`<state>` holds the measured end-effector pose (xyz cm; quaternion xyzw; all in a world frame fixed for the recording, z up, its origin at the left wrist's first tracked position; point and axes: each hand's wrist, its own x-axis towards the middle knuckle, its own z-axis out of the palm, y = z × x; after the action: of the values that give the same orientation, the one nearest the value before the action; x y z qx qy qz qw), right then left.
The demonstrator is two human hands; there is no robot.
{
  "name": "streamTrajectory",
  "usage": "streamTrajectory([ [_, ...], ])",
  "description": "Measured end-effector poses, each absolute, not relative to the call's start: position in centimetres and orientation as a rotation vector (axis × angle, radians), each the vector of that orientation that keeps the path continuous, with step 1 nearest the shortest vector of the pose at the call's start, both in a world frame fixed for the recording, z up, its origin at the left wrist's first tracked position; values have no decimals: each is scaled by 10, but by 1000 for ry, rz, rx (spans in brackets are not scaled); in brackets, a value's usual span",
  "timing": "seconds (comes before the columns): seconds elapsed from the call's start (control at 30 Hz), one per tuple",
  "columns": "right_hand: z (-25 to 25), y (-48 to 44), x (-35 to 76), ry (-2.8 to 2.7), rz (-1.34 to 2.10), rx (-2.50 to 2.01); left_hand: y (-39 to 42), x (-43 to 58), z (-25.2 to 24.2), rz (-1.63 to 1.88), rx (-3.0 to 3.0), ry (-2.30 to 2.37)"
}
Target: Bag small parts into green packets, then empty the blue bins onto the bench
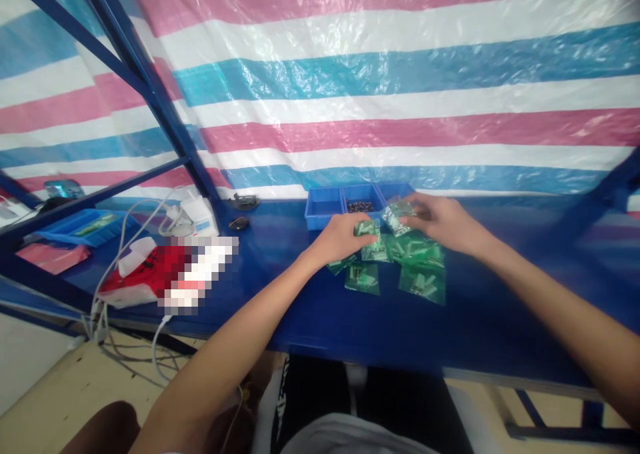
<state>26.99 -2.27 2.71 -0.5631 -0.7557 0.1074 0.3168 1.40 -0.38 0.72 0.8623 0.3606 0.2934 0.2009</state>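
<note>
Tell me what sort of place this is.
Probably a small packing or assembly workstation. A blue workbench carries blue parts bins and a pile of green packets under the left hand and right hand. A striped tarp hangs behind.

The left hand (345,237) covers part of the green bags (417,267), so the bags under it cannot be seen whole. What is inside the bags is too small to tell. Left of the bags, a blurred patch (197,274) hides part of the red and white thing on the bench (300,307). The small dark bits in the blue tray (325,209) behind the bags are too tiny to name.
</note>
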Motion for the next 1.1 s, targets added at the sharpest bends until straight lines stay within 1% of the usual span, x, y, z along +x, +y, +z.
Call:
streamTrajectory([
  [0.1,29,-25,268,-1970,251,-1459,-7,10,15,732,2459,1038],
  [0.17,34,-29,266,-1954,303,-1425,-9,7,20,660,2537,999],
  [0.27,41,-35,262,-2026,602,-1387,-10,3,26,602,2715,1009],
  [0.33,42,-38,259,-2142,758,-1392,-12,1,28,549,2836,1129],
  [0.37,41,-38,258,-2211,757,-1398,-12,0,30,526,2886,1193],
  [0.43,39,-37,255,-2330,610,-1394,-13,-1,34,515,2968,1275],
  [0.5,38,-35,256,-2358,403,-1386,-14,-4,39,538,2997,1281],
  [0.57,41,-35,259,-2340,328,-1395,-18,-9,44,525,2925,1235],
  [0.67,50,-37,268,-2422,482,-1443,-37,-20,43,410,2681,1192],
  [0.77,54,-42,272,-2549,593,-1500,-67,-26,29,401,2439,1373],
  [0.93,42,-45,261,-2622,529,-1399,-100,-22,4,351,2238,1457],
  [1.1,41,-47,256,-2619,518,-1366,-96,-25,4,377,2270,1411],
])
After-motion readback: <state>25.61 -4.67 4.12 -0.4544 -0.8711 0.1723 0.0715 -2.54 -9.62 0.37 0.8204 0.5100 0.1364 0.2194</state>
